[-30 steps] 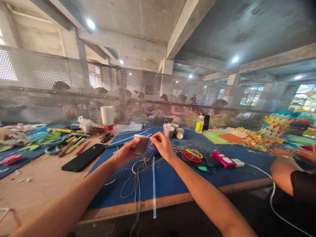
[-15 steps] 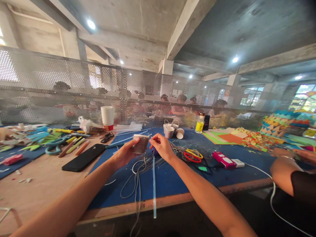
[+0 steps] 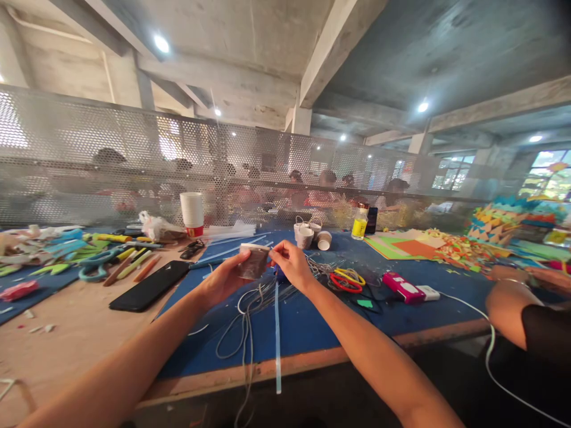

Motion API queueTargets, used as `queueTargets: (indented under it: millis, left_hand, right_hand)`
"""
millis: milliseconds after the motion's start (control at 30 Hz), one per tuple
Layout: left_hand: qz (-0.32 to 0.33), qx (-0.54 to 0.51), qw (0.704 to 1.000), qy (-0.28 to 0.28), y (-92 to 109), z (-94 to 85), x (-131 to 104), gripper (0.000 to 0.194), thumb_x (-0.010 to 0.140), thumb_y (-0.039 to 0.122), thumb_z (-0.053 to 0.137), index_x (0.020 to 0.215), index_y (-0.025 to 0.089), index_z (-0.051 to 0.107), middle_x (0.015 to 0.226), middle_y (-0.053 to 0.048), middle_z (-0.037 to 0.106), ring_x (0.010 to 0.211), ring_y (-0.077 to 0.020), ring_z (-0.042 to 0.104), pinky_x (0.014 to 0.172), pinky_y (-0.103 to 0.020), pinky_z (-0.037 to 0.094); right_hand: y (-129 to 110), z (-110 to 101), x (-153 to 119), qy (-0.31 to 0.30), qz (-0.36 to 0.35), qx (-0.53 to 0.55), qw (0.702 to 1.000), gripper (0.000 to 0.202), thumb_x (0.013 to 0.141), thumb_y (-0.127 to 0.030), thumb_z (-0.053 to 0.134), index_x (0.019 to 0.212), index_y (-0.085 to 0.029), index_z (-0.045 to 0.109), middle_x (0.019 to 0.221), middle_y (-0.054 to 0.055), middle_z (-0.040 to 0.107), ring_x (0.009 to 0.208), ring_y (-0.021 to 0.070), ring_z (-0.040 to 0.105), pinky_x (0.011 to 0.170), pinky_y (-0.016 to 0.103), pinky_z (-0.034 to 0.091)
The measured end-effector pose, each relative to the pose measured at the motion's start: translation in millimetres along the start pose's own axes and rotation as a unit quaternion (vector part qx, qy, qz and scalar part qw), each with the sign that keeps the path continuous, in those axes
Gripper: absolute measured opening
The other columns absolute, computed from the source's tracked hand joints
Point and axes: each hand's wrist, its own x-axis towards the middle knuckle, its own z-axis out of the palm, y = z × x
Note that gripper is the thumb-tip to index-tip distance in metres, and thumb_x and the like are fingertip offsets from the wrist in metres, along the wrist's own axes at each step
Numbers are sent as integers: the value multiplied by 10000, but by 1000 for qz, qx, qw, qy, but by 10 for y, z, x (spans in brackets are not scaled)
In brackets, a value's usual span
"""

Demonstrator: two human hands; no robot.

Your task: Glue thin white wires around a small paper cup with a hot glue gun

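A small brown cup with a pale rim (image 3: 255,263) is gripped by my left hand (image 3: 223,276), tilted above the blue mat. My right hand (image 3: 289,261) is closed in a pinch at the cup's right side; what its fingertips hold is too small to make out. Below them, loops of grey cord (image 3: 245,333) lie on the mat and hang over the table edge. A translucent strip (image 3: 278,339) runs down from beneath my right hand past the edge. Small cups (image 3: 304,236) with handles stand behind, one lying on its side (image 3: 324,240).
At left lie a black phone (image 3: 149,286), scissors (image 3: 96,264) and coloured scraps. A stack of paper cups (image 3: 191,213) and a yellow bottle (image 3: 359,221) stand at the back. Right are a pink box (image 3: 403,288), coloured paper (image 3: 401,246) and another person's arm (image 3: 508,306).
The view has shifted very slightly. My two hands and the brown cup keep nearly the same pose.
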Motion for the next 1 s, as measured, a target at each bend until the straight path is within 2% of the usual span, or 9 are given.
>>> queueTargets:
  millis: [167, 333, 433, 567, 733, 867, 1000]
  left_hand:
    - [0, -4, 1000, -1, -3, 9, 0, 386, 963, 419, 575, 1202, 167, 744, 1223, -112, 764, 1151, -251, 686, 975, -329, 510]
    - [-2, 8, 999, 35, 8, 19, 0, 344, 932, 422, 626, 1139, 187, 767, 1127, -95, 790, 994, -227, 717, 868, -310, 542]
    - [-1, 18, 998, 57, 12, 21, 3, 316, 919, 422, 646, 1093, 193, 779, 1058, -80, 799, 915, -211, 713, 822, -304, 547]
    - [6, 23, 998, 53, 14, 13, 8, 320, 912, 420, 658, 1090, 181, 775, 1054, -90, 793, 899, -206, 705, 786, -289, 538]
    - [11, 18, 999, 42, 27, 26, 1, 311, 907, 431, 663, 1071, 190, 773, 1037, -86, 791, 897, -204, 702, 811, -294, 531]
    - [3, 29, 998, 53, 34, 54, -10, 301, 906, 420, 659, 1040, 177, 777, 1022, -87, 789, 891, -206, 693, 815, -301, 530]
    - [-2, 20, 998, 64, 42, 54, -13, 310, 907, 425, 656, 1040, 175, 782, 1049, -92, 787, 908, -210, 694, 818, -302, 526]
  right_hand:
    - [24, -4, 13, 1, -8, -6, 1000, 151, 857, -342, 654, 802, -220, 584, 662, -32, 656, 639, 154, 663, 651, 268, 496]
    - [7, -5, 5, 9, -12, 16, 1000, 185, 862, -373, 666, 818, -214, 583, 677, -30, 662, 665, 164, 695, 660, 269, 509]
    - [-53, -2, -27, 10, -39, 17, 999, 197, 892, -398, 654, 852, -213, 599, 701, -27, 669, 673, 157, 698, 682, 266, 515]
    - [-130, 4, -82, -14, -81, -6, 997, 177, 922, -385, 632, 863, -219, 619, 727, -29, 657, 703, 144, 693, 754, 267, 524]
    - [-149, 4, -119, -47, -72, -43, 995, 165, 928, -380, 622, 860, -230, 621, 746, -24, 665, 734, 152, 691, 781, 280, 530]
    - [-169, 21, -145, -79, -89, -57, 991, 146, 929, -367, 627, 873, -234, 643, 743, -25, 677, 742, 150, 682, 822, 287, 519]
    - [-173, 28, -144, -73, -97, -85, 989, 132, 925, -339, 628, 849, -232, 648, 731, -32, 678, 710, 146, 674, 798, 280, 506]
